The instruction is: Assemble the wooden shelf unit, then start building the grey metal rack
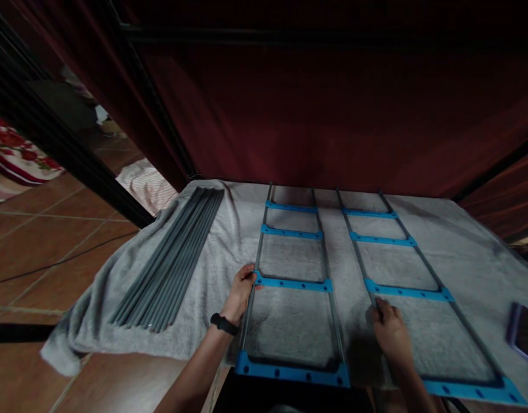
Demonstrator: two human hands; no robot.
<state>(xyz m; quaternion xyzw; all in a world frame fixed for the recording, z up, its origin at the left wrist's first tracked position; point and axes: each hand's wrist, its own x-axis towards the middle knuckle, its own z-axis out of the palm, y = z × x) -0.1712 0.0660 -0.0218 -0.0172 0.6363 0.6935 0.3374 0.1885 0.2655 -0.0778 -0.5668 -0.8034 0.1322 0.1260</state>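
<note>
Two ladder-like frames of grey tubes and several blue crosspieces lie side by side on a grey cloth. My left hand point(242, 291), with a black band on its wrist, has its fingers closed round the outer tube of the left frame point(294, 283), beside a blue crosspiece. At the right frame point(407, 290), my right hand point(390, 328) grips the inner tube just below a blue crosspiece. The palm sides of both hands are hidden.
A bundle of loose grey tubes point(171, 258) lies left of the frames on the cloth point(229, 246). A phone-like dark object point(525, 331) rests at the right edge. Dark red curtain fabric point(289, 126) hangs behind, and a dark post point(96, 172) stands left.
</note>
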